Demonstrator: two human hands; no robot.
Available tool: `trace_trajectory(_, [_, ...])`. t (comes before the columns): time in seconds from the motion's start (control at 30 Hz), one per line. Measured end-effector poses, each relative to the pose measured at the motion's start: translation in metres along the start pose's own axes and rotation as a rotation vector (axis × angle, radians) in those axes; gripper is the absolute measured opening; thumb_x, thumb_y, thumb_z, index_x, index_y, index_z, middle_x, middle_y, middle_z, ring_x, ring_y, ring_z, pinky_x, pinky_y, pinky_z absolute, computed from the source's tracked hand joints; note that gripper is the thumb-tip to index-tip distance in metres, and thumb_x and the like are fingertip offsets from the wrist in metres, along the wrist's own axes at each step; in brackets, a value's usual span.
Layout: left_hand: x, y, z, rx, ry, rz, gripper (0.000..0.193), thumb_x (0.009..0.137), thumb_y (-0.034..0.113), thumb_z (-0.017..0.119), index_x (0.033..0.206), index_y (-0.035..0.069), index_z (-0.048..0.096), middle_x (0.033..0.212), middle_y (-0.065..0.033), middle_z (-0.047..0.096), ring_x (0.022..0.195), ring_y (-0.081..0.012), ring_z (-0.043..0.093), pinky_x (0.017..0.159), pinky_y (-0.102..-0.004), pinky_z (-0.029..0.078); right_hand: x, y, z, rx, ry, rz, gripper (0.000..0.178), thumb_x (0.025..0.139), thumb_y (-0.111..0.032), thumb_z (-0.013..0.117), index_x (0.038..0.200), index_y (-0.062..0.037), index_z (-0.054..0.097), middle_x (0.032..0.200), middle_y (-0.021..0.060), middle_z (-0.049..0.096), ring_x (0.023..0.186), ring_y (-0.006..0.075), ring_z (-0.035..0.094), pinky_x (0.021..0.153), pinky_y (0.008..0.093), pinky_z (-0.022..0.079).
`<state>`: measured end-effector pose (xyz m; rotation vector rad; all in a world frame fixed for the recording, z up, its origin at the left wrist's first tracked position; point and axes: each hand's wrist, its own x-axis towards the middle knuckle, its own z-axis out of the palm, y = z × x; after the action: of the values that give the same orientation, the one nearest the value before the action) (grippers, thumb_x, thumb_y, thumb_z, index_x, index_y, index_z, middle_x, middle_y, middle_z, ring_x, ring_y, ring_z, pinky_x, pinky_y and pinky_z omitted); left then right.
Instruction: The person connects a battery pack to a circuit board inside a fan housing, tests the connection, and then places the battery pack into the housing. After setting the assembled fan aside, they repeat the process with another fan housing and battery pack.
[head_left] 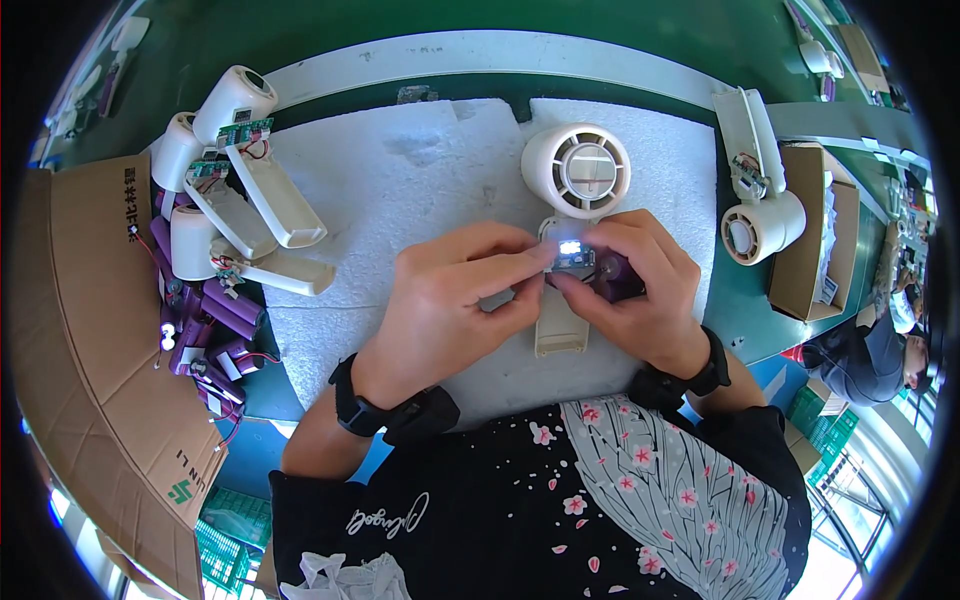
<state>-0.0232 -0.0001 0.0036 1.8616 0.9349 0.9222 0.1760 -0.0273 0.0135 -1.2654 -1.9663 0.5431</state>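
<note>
A white handheld fan (576, 170) lies on the foam sheet in front of me, its round grille facing up. Below the grille extends its open handle shell (561, 332). Over the top of this shell is a small circuit board (574, 256) with a bright white light on it. My left hand (450, 285) pinches the board's left edge with thumb and fingers. On the opposite side, my right hand (645, 285) is closed on the board's right edge. A purple battery cell (621, 278) shows under the right-hand fingers, partly hidden by them.
White foam sheets (390, 190) cover the green bench. On the left, several open fans (235, 105) rest by a pile of purple batteries (230, 310) and a large cardboard box (100, 330). Another open fan (765, 225) and a small carton (815, 290) stand right. A person (865, 355) sits farther right.
</note>
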Motion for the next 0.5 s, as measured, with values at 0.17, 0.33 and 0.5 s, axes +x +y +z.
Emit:
trace_trajectory(0.17, [0.0003, 0.0001, 0.0002, 0.019, -0.013, 0.017, 0.029, 0.069, -0.005, 0.071, 0.096, 0.004, 0.073, 0.085, -0.0092, 0.068, 0.07, -0.0194, 0.068, 0.06, -0.0261, 0.054, 0.0002, -0.0007, -0.0008, 0.005, -0.002, 0.014, 0.045, 0.063, -0.003, 0.083, 0.105, -0.0044, 0.067, 0.089, 0.009, 0.063, 0.069, 0.016, 0.063, 0.056, 0.0241, 0.049])
trace_trajectory(0.33, [0.001, 0.0006, 0.0006, 0.035, -0.028, 0.023, 0.029, 0.069, -0.007, 0.071, 0.097, 0.003, 0.073, 0.084, -0.0095, 0.068, 0.069, -0.0182, 0.068, 0.059, -0.025, 0.054, -0.0018, -0.0017, -0.0013, 0.01, -0.031, 0.062, 0.044, 0.062, -0.002, 0.081, 0.104, -0.0064, 0.071, 0.088, 0.0069, 0.062, 0.067, 0.0122, 0.061, 0.054, 0.0223, 0.048])
trace_trajectory(0.5, [0.0007, 0.001, 0.0001, 0.011, -0.032, -0.002, 0.028, 0.069, -0.008, 0.07, 0.095, 0.002, 0.073, 0.083, -0.0095, 0.068, 0.069, -0.018, 0.068, 0.059, -0.0255, 0.054, -0.0019, -0.001, -0.0004, 0.017, -0.023, 0.056, 0.043, 0.063, -0.003, 0.081, 0.104, -0.0067, 0.071, 0.088, 0.0068, 0.062, 0.066, 0.0109, 0.06, 0.054, 0.0217, 0.047])
